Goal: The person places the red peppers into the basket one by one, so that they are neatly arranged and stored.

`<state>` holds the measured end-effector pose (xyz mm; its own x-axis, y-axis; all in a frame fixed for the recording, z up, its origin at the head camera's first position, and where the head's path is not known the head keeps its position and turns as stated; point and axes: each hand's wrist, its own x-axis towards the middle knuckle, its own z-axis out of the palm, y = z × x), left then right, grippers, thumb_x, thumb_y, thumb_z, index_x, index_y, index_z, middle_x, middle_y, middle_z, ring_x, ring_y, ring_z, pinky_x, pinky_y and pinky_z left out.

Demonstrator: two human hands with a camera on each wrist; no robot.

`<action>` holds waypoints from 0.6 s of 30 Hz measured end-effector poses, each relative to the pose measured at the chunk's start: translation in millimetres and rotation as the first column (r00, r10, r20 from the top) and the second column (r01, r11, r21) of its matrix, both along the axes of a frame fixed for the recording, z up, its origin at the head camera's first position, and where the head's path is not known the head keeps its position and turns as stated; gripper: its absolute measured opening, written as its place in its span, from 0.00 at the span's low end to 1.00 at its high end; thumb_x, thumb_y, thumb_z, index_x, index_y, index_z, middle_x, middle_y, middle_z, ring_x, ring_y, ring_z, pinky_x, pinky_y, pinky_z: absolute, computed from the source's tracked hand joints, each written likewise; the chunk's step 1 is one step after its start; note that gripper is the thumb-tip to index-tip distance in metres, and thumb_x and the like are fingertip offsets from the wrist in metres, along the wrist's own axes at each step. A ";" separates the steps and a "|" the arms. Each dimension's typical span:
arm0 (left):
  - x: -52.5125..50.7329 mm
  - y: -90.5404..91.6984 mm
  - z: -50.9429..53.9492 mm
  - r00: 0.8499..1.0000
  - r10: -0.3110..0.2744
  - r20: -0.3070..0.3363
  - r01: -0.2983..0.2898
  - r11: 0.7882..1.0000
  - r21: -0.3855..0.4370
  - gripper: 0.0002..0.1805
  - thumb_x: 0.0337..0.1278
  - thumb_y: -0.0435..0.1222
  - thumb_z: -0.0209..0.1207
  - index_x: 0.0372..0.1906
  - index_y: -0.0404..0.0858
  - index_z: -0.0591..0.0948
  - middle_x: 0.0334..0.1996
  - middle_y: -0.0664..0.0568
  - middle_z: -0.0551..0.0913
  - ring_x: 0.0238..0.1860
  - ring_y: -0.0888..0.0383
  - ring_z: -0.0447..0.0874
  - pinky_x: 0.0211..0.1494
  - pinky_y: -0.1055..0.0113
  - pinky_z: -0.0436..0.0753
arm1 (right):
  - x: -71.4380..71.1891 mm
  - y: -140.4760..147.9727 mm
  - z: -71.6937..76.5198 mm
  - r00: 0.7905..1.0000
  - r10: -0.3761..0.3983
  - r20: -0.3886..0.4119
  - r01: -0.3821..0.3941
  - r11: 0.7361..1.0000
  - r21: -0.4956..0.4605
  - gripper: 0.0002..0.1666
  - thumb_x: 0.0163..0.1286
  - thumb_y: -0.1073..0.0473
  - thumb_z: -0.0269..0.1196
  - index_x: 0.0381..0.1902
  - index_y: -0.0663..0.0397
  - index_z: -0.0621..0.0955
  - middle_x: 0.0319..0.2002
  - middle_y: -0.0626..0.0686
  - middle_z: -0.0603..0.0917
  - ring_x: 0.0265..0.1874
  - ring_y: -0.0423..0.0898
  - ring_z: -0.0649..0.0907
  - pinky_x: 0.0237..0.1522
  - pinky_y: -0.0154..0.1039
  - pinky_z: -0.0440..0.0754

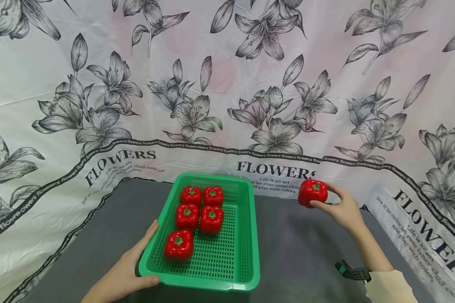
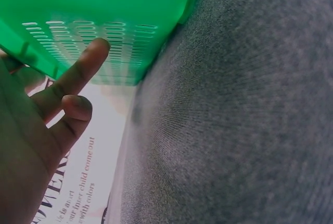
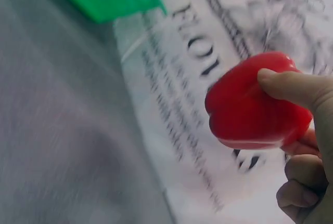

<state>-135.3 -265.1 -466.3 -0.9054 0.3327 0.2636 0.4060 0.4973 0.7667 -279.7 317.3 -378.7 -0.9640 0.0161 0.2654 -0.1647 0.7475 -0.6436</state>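
A red bell pepper [image 1: 312, 193] with a green stem is pinched between the thumb and fingers of my right hand [image 1: 343, 210], raised above the grey surface right of the basket. The right wrist view shows the thumb pressed on the side of this pepper [image 3: 255, 104]. My left hand [image 1: 127, 267] rests at the near-left corner of the green basket [image 1: 253, 240], fingers along its left side and thumb by the front rim. In the left wrist view, loosely extended fingers reach to the slotted basket wall [image 2: 125, 0]. Several red bell peppers [image 1: 179, 245] stand stem-up in the basket's left part.
The dark grey table surface [image 1: 288, 252] lies under the basket. A white cloth [image 1: 220, 105] printed with flowers and lettering hangs behind and along both sides. A dark band [image 1: 352, 270] is on the right wrist.
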 end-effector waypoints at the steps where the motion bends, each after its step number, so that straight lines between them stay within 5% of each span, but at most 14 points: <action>1: 0.1 0.0 -0.3 1.000 -0.004 -0.008 0.004 1.000 0.004 0.58 0.62 0.43 0.70 0.89 0.56 0.46 0.88 0.52 0.45 0.77 0.83 0.45 0.66 0.66 0.76 | 0.7 -4.1 5.3 1.000 0.000 -0.004 0.000 1.000 -0.006 0.53 0.69 0.40 0.73 0.81 0.59 0.66 0.75 0.72 0.70 0.41 0.60 0.88 0.43 0.52 0.85; 6: 0.0 0.3 -0.7 0.999 -0.019 -0.051 0.020 1.000 0.017 0.58 0.61 0.43 0.72 0.89 0.54 0.48 0.88 0.49 0.47 0.78 0.80 0.48 0.66 0.67 0.76 | 6.0 -26.1 28.3 0.998 0.024 -0.053 -0.025 1.000 -0.018 0.52 0.69 0.40 0.73 0.82 0.56 0.66 0.75 0.69 0.71 0.22 0.48 0.86 0.34 0.41 0.82; 18: -1.6 -0.6 -2.9 1.000 -0.015 -0.024 0.015 1.000 0.016 0.59 0.60 0.41 0.72 0.89 0.54 0.47 0.88 0.51 0.46 0.78 0.82 0.45 0.68 0.68 0.74 | 17.3 -92.8 65.0 0.970 0.096 -0.225 -0.124 0.986 -0.111 0.46 0.67 0.47 0.77 0.78 0.53 0.73 0.73 0.64 0.76 0.25 0.46 0.86 0.31 0.33 0.84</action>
<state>-136.9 -265.7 -469.2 -0.8936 0.3419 0.2909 0.4319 0.4784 0.7646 -262.4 224.5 -313.7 -0.8808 -0.0409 0.4718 -0.3878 0.6340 -0.6691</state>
